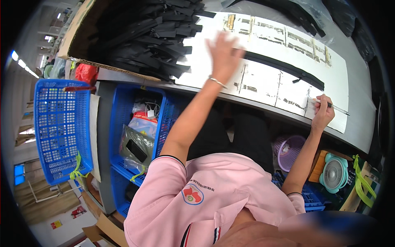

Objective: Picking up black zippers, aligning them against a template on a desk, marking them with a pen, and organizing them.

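Note:
A long black strip (279,66), looking like a zipper with a small pull tab near its right end, lies across the marked white board (337,82). My left hand (225,55) is over the board at the strip's left end, fingers spread and blurred by motion. I see nothing in it. Low on the board's right side, my right hand (323,113) is closed round a pen (340,110), whose clear barrel sticks out to the right. Many similar black strips (152,41) are heaped left of my left hand, in and spilling from a cardboard box (78,31).
Plastic-wrapped black goods (296,14) lie along the table's far side. Below the table are a blue crate (162,119) holding bags and a phone, a purple basket (290,152) and a small turquoise fan (335,173). An empty-looking blue basket (61,131) hangs at the left.

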Demonstrator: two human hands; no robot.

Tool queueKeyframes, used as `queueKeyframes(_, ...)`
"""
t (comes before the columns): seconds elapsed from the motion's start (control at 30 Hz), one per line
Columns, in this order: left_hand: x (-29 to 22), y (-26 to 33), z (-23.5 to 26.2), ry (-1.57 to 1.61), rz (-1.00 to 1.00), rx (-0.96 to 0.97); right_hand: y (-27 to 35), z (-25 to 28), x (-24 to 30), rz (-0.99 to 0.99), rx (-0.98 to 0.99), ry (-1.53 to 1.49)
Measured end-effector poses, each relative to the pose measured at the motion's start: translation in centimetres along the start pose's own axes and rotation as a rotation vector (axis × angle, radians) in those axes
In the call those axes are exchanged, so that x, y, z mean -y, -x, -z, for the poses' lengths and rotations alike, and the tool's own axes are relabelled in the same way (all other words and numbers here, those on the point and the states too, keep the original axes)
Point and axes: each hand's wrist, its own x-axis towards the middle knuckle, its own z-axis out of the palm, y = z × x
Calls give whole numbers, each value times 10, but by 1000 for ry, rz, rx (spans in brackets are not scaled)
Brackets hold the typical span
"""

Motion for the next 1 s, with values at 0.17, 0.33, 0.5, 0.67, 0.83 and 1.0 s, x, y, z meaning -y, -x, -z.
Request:
queueKeyframes(0.17, 75, -18, 109, -400, 212, -561, -2, 2, -2, 14, 25, 4)
queueKeyframes(0.33, 98, -11, 155, -405, 521, -757, 0, 1, -4, 4, 29, -5)
queueKeyframes(0.5, 116, -9, 136, -205, 732, -722, 0, 0, 0, 25, 44, 43)
queueKeyframes(0.67, 107, -19, 116, -1, 749, -759, -1, -1, 0, 13, 49, 43)
queueKeyframes(0.83, 100, -18, 99, -53, 710, -726, -2, -1, -1, 14, 51, 48)
queueKeyframes(1.0, 92, -7, 110, -89, 713, -662, -2, 2, -3, -40, 37, 48)
